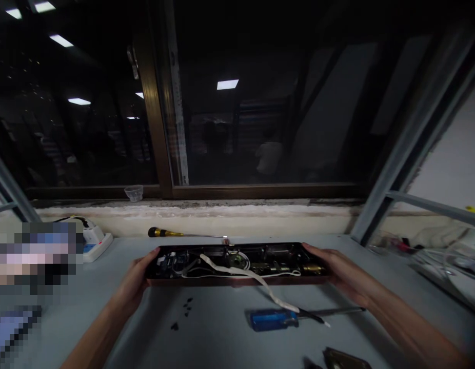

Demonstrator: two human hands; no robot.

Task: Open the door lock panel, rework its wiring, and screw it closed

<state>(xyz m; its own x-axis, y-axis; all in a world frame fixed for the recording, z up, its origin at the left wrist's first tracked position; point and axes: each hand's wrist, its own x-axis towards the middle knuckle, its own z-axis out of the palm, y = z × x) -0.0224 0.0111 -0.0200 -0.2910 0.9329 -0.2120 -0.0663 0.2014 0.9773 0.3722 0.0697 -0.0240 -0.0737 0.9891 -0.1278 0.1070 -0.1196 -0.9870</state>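
Observation:
A long, narrow device housing (237,281), dark with a reddish lower edge, is held level above the table by its two ends. My left hand (136,279) is closed around the left end, and my right hand (339,269) grips the right end. Its open side shows a circuit board (172,264), a round coiled part and brass-coloured pieces. A white sleeved cable (256,279) runs out over the front edge and hangs down. Beneath its dark tip lies a blue-handled screwdriver (274,319). Several small black pieces (187,307) lie in front of the housing.
Behind the housing rests a yellow-and-black screwdriver (166,232). At left are a white power strip (97,247) and blurred-out items. A clear plastic cup (134,192) stands on the window ledge. Cables (453,261) lie at right, and a dark metallic part (345,359) is at the front edge.

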